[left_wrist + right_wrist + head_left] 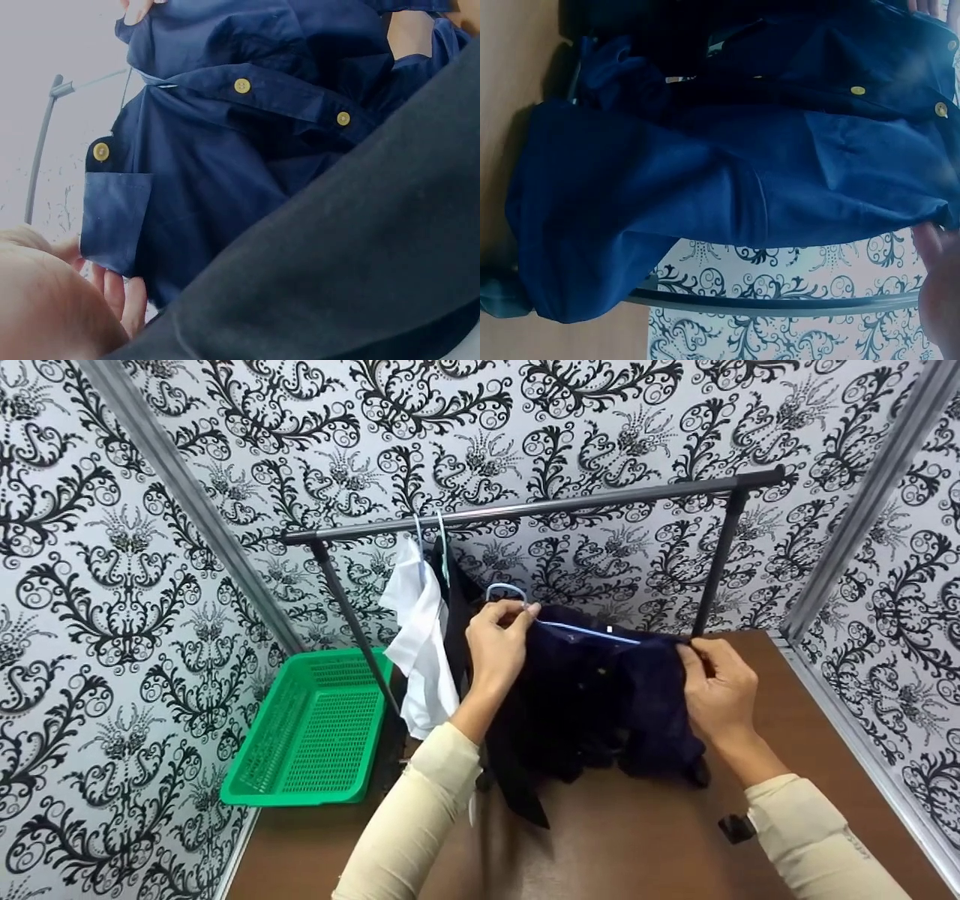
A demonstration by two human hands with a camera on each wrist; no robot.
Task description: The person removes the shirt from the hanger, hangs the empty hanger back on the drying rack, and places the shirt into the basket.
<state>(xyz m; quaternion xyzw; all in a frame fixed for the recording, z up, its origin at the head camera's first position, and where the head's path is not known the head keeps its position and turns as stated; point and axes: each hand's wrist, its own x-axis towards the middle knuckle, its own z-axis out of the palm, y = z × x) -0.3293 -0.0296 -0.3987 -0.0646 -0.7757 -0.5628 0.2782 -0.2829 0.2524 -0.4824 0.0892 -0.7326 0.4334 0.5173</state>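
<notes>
A navy shirt (585, 697) with yellow buttons spreads between my two hands in the head view. Along its top edge runs a light blue hanger (589, 631), its hook rising beside my left hand (499, 641). That hand pinches the shirt near the hook. At the opposite shoulder, thumb and fingers of my right hand (720, 682) pinch the fabric. The left wrist view shows the shirt front (202, 180) with its placket and yellow buttons. A sleeve (630, 187) hangs down in the right wrist view.
A grey clothes rack (570, 505) stands behind the shirt. From its left end hang a white garment (420, 645) and a black garment (456, 592) on hangers. A green basket (360, 791) sits at left on the brown table (615, 840). Patterned walls enclose the back and sides.
</notes>
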